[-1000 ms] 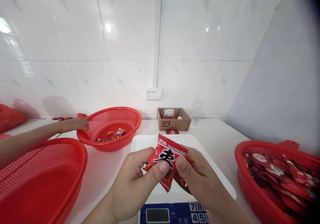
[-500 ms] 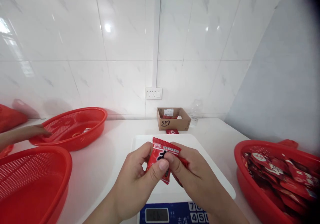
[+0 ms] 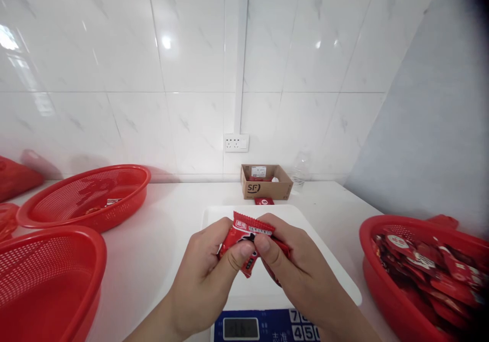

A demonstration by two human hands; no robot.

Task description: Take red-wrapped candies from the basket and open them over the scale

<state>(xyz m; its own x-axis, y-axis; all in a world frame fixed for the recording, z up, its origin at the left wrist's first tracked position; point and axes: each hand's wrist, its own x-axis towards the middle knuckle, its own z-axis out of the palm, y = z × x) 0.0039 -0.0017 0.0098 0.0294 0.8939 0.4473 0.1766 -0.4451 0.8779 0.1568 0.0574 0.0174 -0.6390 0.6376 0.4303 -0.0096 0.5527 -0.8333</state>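
Observation:
Between both my hands is a small red snack packet (image 3: 239,235) with a crimped top edge and printed lettering. My left hand (image 3: 206,270) pinches its left side, thumb across the front. My right hand (image 3: 294,265) grips the right side, its thumb pressed near the other thumb; more red wrapper shows under its fingers, and whether that is a second packet I cannot tell. The packet is held above the white platform of a scale (image 3: 263,296), which has a blue panel and a small display at the front.
At right stands a red basket (image 3: 369,260) filled with red packets. Two more red plastic baskets are at left, a near one (image 3: 97,260) and a far one (image 3: 143,194) holding a few packets. An SF cardboard box (image 3: 269,191) and a clear plastic container (image 3: 301,168) stand near the wall.
The other person's hand at the far left basket has gone out of view, and that basket has shifted left. The packet is a little more creased between my thumbs.

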